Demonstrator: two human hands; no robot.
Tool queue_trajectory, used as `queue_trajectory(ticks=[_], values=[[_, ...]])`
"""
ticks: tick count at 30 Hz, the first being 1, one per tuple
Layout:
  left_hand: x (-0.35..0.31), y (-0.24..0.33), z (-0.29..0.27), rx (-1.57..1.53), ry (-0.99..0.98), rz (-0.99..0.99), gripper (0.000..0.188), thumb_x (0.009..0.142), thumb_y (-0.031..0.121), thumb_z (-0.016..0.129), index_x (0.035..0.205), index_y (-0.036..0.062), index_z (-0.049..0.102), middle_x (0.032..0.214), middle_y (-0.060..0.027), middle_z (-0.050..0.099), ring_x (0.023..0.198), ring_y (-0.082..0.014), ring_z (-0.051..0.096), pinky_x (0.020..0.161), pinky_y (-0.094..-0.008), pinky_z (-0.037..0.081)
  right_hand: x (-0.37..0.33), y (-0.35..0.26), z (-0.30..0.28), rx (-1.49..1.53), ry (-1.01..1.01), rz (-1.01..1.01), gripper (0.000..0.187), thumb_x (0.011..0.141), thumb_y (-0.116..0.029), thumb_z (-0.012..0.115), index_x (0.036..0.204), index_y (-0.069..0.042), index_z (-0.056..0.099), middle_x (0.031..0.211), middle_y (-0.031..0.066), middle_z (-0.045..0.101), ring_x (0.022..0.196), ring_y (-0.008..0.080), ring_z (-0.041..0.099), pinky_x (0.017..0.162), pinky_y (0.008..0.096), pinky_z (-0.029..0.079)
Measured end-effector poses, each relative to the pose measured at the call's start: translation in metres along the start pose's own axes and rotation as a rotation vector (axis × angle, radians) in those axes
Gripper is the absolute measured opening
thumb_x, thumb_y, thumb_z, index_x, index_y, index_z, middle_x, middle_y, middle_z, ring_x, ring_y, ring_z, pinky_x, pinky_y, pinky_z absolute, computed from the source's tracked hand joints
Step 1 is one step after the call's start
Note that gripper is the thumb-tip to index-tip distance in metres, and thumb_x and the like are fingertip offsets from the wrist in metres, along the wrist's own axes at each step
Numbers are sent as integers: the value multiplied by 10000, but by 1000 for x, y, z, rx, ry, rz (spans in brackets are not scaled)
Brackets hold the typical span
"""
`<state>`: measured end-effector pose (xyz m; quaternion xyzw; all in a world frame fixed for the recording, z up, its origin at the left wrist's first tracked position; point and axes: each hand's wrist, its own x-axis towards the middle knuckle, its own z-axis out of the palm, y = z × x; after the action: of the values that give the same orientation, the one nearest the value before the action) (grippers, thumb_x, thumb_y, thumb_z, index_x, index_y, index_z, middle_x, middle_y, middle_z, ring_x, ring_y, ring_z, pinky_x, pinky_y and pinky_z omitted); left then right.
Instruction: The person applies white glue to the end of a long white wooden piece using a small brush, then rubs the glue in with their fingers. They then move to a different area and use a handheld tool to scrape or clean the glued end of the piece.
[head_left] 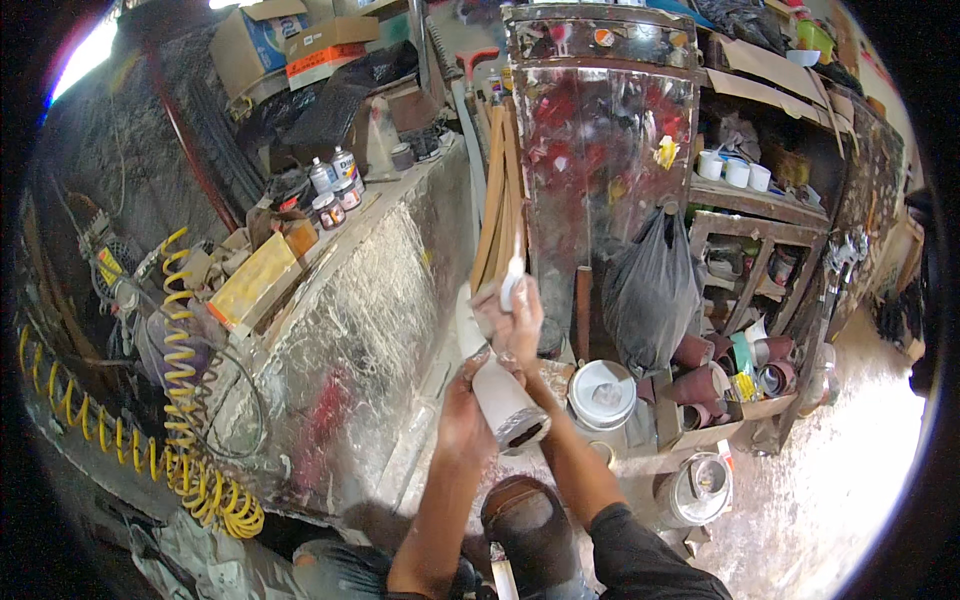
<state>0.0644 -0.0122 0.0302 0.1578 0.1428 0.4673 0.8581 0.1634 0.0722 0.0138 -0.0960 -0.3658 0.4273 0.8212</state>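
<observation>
My left hand (463, 410), closed, grips a long, pale, hollow piece (508, 402) round its middle. Its wide open end, dark inside with a rough rim, tilts down toward me. A narrower part runs up and away, partly behind the hands. Above it, my right hand (520, 325) pinches a small white object (513, 279) with a thin pointed tip; its kind is not clear. The right forearm passes behind the wide end. Both hands are slightly blurred and whitish with dust.
At left stands a dusty bench (370, 260) with cans and jars; a yellow coiled hose (180, 400) hangs beside it. A lidded white bucket (602, 395), a grey plastic bag (652, 290) and a box of sandpaper-like rolls (700, 385) are at right. Wooden strips (497, 200) lean ahead.
</observation>
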Motion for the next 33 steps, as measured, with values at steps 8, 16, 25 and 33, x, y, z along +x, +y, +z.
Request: queue_trajectory(ticks=[8, 16, 25, 33], values=[[21, 29, -28, 405, -70, 140, 361, 898, 321, 565, 1100, 24, 527, 778, -55, 586, 671, -155, 606, 618, -275, 528, -50, -129, -5, 100, 50, 28, 451, 948, -190, 526, 1369, -105, 386, 897, 30, 508, 735, 115, 485, 630, 275, 418], [59, 21, -45, 328, 27, 23, 394, 875, 227, 569, 1183, 5, 464, 755, -126, 587, 669, -235, 626, 619, -374, 560, -160, -186, 0, 350, 458, 271, 403, 957, -372, 521, 1169, -29, 528, 671, -3, 366, 604, 115, 385, 529, 249, 371], [77, 11, -49, 260, 10, -27, 375, 812, 180, 640, 1067, -36, 470, 846, -131, 504, 684, -218, 596, 704, -410, 587, -201, -165, 36, -388, 1001, 28, 556, 936, -589, 416, 885, -47, 526, 564, 72, 495, 390, 102, 405, 345, 213, 326], [62, 15, -53, 150, -77, 51, 277, 872, 187, 573, 1066, 5, 497, 774, -120, 532, 692, -208, 600, 718, -396, 580, -193, -179, 51, -748, 600, 92, 259, 958, -326, 457, 934, -69, 432, 517, 11, 416, 402, 86, 338, 383, 220, 289]])
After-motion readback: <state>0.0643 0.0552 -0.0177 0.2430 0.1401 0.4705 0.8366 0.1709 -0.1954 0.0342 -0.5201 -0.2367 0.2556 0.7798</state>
